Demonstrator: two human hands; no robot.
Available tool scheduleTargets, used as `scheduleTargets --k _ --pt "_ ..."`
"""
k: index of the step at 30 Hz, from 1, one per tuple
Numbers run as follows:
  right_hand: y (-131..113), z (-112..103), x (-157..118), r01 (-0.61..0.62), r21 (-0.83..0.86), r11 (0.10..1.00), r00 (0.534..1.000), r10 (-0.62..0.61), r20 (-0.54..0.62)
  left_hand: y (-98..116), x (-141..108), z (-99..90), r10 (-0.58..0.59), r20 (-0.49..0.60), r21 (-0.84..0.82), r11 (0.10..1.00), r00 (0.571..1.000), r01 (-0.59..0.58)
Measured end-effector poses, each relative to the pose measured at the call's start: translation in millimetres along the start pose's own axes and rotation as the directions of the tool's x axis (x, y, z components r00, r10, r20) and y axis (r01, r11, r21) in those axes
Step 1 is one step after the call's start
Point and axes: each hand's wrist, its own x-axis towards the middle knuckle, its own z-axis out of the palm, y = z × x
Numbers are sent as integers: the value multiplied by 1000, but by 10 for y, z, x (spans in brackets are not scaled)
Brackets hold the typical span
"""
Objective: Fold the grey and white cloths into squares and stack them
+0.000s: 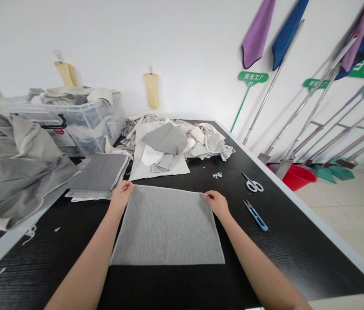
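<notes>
A rectangular grey cloth (169,228) with pale edges is spread out on the black table in front of me. My left hand (122,193) pinches its far left corner. At the far right corner my right hand (216,202) grips the cloth between thumb and fingers. Just beyond the left hand lies a stack of folded grey cloths (99,172). To the right of my right hand are thread snips (256,216) with blue handles and a pair of scissors (253,184) with pale handles.
A heap of grey and cream fabric (207,140) lies at the back. On the left are loose grey cloths (17,181) and a clear plastic bin (88,129) full of fabric. Thread scraps (217,175) dot the black table (285,249). Mops and a red bucket (300,176) stand beyond its right edge.
</notes>
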Motion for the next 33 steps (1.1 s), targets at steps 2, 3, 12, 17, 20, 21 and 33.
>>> scheduleTargets --k 2,3,12,17,20,21,33 --pt "-78 19 -10 40 39 998 999 -39 -25 17 -9 -53 -76 -43 -111 991 996 71" --pt "-119 6 -11 67 78 995 997 -63 -50 46 -21 -85 -105 -32 -172 980 994 98" --pt "-322 -787 -286 -95 776 623 777 -441 449 540 -337 -716 231 652 -452 883 722 125" --pt "-445 -1052 -434 -200 816 543 625 -570 533 777 -470 -863 517 645 -654 755 563 55" --pt "-542 -962 -344 -256 792 555 766 -384 516 809 -392 -732 290 626 -555 818 724 152" --pt "-551 -891 -293 -297 771 563 802 -291 522 781 -347 -660 175 618 -498 842 766 209" --pt "-466 -515 -241 -366 750 551 843 -145 519 550 -318 -302 -154 610 -241 898 777 367"
